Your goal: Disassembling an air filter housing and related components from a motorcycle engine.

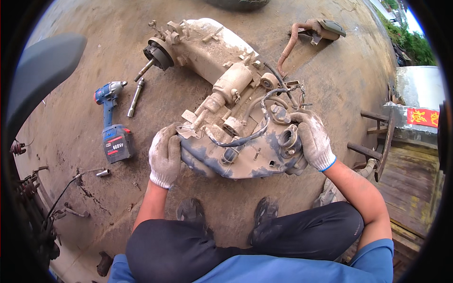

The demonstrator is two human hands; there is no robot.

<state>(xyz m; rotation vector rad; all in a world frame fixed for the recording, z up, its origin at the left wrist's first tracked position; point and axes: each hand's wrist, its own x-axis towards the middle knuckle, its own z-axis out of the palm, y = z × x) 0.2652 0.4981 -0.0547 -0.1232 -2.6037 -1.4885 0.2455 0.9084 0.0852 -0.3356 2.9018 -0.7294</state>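
A dusty scooter engine point(245, 160) lies on the ground before my knees, its dark plastic shroud caked with dried mud. My left hand point(165, 155), in a white knitted glove gone grey with dirt, grips the shroud's left edge. On the other side my right hand point(313, 137), gloved the same way, is closed around the engine's right end beside a round open port point(287, 138). Fingertips of both hands are partly hidden by the engine. A black wire harness point(250, 137) loops over the top, and a cylindrical starter motor point(233, 78) sits farther back.
At left lie a blue cordless impact wrench point(109, 113) and a socket on an extension bar point(136, 97). An exhaust muffler point(325, 29) with a rusty pipe rests at the far right. A rusty metal frame point(384, 141) stands right; dark vehicle parts point(37, 188) line the left edge.
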